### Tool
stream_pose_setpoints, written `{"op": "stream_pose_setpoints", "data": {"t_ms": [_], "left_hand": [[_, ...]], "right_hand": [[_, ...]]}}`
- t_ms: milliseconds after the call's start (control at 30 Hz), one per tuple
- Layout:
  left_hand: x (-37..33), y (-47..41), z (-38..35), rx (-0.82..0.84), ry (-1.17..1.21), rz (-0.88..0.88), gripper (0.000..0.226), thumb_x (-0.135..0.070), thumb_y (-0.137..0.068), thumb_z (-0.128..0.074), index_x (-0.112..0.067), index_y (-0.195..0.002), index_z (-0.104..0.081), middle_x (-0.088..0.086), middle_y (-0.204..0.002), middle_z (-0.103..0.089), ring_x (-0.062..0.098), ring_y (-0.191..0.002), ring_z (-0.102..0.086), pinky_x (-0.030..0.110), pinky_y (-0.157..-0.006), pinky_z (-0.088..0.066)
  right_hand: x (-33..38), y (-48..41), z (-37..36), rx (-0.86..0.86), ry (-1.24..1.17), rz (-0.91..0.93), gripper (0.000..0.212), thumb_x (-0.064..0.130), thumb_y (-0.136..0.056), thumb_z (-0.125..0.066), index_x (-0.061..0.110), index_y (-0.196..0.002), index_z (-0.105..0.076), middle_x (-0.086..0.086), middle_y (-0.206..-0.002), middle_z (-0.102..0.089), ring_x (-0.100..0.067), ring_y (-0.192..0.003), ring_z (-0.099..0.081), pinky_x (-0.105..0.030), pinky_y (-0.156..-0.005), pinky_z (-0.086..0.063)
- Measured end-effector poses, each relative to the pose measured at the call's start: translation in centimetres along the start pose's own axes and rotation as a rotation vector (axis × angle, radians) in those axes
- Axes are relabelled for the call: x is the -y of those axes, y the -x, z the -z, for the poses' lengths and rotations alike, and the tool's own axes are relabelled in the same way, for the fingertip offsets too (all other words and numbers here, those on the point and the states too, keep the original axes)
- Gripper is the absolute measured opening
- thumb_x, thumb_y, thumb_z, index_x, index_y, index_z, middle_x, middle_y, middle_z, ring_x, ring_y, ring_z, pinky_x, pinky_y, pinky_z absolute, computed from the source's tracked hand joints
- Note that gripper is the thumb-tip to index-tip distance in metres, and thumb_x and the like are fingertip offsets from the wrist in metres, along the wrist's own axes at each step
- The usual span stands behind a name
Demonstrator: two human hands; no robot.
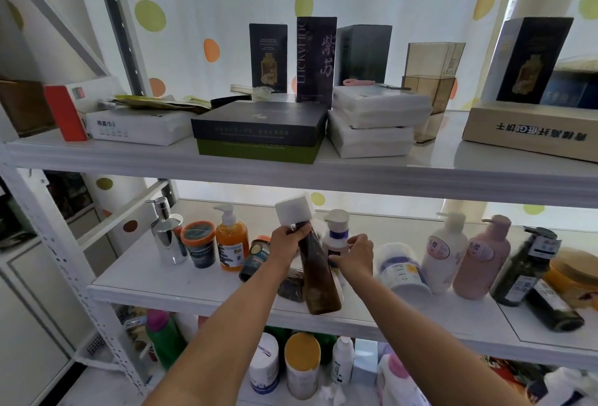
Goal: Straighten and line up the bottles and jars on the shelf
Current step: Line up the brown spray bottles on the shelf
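On the middle shelf (pixel 181 279) my left hand (pixel 286 240) grips the neck of a tall brown bottle (pixel 318 279) with a white square cap, standing near the front edge. My right hand (pixel 356 255) is closed around the lower part of a small white bottle with a purple band (pixel 336 235) just behind it. To the left stand a chrome pump (pixel 166 234), an orange-lidded jar (pixel 199 244), an orange pump bottle (pixel 231 240) and a small tilted dark jar (pixel 255 256). To the right lie a white tub (pixel 403 271), white and pink pump bottles, and dark green bottles.
The upper shelf (pixel 420 172) hangs just above the bottles, loaded with boxes and tissue packs. A small dark packet (pixel 291 287) lies by the brown bottle's base. More bottles and cans (pixel 301 363) fill the lower shelf. A white upright post (pixel 58 244) stands at left.
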State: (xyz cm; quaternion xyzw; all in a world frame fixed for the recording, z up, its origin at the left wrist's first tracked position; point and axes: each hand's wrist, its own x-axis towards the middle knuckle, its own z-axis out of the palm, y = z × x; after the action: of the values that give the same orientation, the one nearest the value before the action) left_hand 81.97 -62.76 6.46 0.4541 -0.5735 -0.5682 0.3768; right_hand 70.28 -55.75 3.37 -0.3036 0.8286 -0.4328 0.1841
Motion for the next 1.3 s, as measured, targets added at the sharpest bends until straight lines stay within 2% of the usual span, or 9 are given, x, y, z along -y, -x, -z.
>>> {"op": "stream_pose_setpoints", "data": {"t_ms": [67, 167, 300, 400, 600, 800, 933, 1167, 1300], "left_hand": [[0.4, -0.2, -0.3, 0.023, -0.033, 0.003, 0.027, -0.016, -0.088, -0.064, 0.005, -0.104, -0.06, 0.017, -0.102, -0.064, 0.027, -0.091, -0.058, 0.031, -0.077, -0.051], [0.9, -0.6, -0.8, 0.057, -0.065, 0.019, 0.033, -0.016, -0.089, -0.062, 0.007, -0.112, -0.059, 0.017, -0.109, -0.064, 0.025, -0.09, -0.058, 0.03, -0.079, -0.046], [0.9, -1.1, -1.0, 0.061, -0.107, 0.033, 0.033, -0.019, -0.091, -0.06, 0.006, -0.113, -0.059, 0.009, -0.098, -0.06, 0.023, -0.089, -0.056, 0.028, -0.077, -0.044], [1.0, -1.4, -1.1, 0.062, -0.115, 0.026, 0.033, -0.019, -0.091, -0.06, 0.006, -0.113, -0.059, 0.009, -0.098, -0.06, 0.024, -0.088, -0.056, 0.024, -0.065, -0.047], [1.2, -1.4, -1.3, 0.057, -0.089, 0.041, 0.03, -0.019, -0.09, -0.062, 0.004, -0.109, -0.059, 0.012, -0.097, -0.061, 0.025, -0.087, -0.057, 0.023, -0.062, -0.047], [1.4, -1.4, -1.9, 0.063, -0.071, 0.037, 0.024, -0.02, -0.089, -0.063, -0.001, -0.102, -0.058, 0.014, -0.1, -0.063, 0.028, -0.092, -0.061, 0.036, -0.078, -0.054], [1.4, -0.9, -2.8, 0.065, -0.101, 0.01, 0.031, -0.022, -0.088, -0.064, 0.001, -0.107, -0.059, 0.02, -0.11, -0.065, 0.035, -0.103, -0.062, 0.048, -0.096, -0.051], [0.7, 0.3, -4.1, 0.053, -0.17, -0.046, 0.035, -0.02, -0.088, -0.064, 0.003, -0.114, -0.059, 0.015, -0.109, -0.065, 0.03, -0.099, -0.061, 0.036, -0.089, -0.049], [0.7, 0.5, -4.4, -0.009, -0.185, -0.097, 0.032, -0.014, -0.085, -0.067, 0.005, -0.11, -0.061, 0.021, -0.11, -0.067, 0.037, -0.103, -0.061, 0.039, -0.089, -0.049]], "right_hand": [[0.2, -0.6, -0.2, 0.003, 0.07, 0.001, 0.066, 0.015, -0.07, -0.08, 0.01, -0.122, -0.04, -0.012, -0.125, -0.044, -0.028, -0.119, -0.045, -0.036, -0.102, -0.041], [0.3, -1.5, -0.2, 0.051, 0.162, 0.044, 0.078, 0.019, -0.069, -0.081, 0.013, -0.133, -0.038, -0.01, -0.133, -0.045, -0.028, -0.124, -0.043, -0.037, -0.107, -0.036], [0.1, -2.3, 0.2, 0.129, 0.136, 0.101, 0.069, 0.019, -0.071, -0.078, 0.015, -0.129, -0.042, -0.008, -0.129, -0.054, -0.028, -0.117, -0.052, -0.039, -0.102, -0.041], [0.2, -2.8, 0.8, 0.164, 0.144, 0.11, 0.061, 0.021, -0.077, -0.074, 0.014, -0.128, -0.042, -0.009, -0.127, -0.057, -0.029, -0.115, -0.055, -0.039, -0.098, -0.043], [-0.3, -3.1, 1.7, 0.191, 0.211, 0.132, 0.063, 0.014, -0.075, -0.075, 0.015, -0.128, -0.04, -0.009, -0.129, -0.057, -0.031, -0.118, -0.055, -0.043, -0.1, -0.043], [-1.5, -3.3, 3.3, 0.16, 0.233, 0.114, 0.063, 0.015, -0.075, -0.075, 0.015, -0.128, -0.04, -0.008, -0.13, -0.057, -0.031, -0.119, -0.054, -0.046, -0.1, -0.044], [-2.4, -3.4, 5.0, 0.174, 0.215, 0.085, 0.066, 0.012, -0.075, -0.074, 0.015, -0.131, -0.038, -0.009, -0.131, -0.055, -0.033, -0.121, -0.053, -0.048, -0.101, -0.045], [-3.7, -2.8, 6.3, 0.098, 0.225, 0.081, 0.062, 0.013, -0.076, -0.073, 0.014, -0.129, -0.039, -0.01, -0.13, -0.057, -0.032, -0.118, -0.055, -0.046, -0.1, -0.046], [-3.7, -1.6, 5.5, 0.016, 0.157, 0.12, 0.082, 0.017, -0.074, -0.077, 0.017, -0.138, -0.026, -0.008, -0.138, -0.048, -0.031, -0.125, -0.049, -0.045, -0.098, -0.044]]}}
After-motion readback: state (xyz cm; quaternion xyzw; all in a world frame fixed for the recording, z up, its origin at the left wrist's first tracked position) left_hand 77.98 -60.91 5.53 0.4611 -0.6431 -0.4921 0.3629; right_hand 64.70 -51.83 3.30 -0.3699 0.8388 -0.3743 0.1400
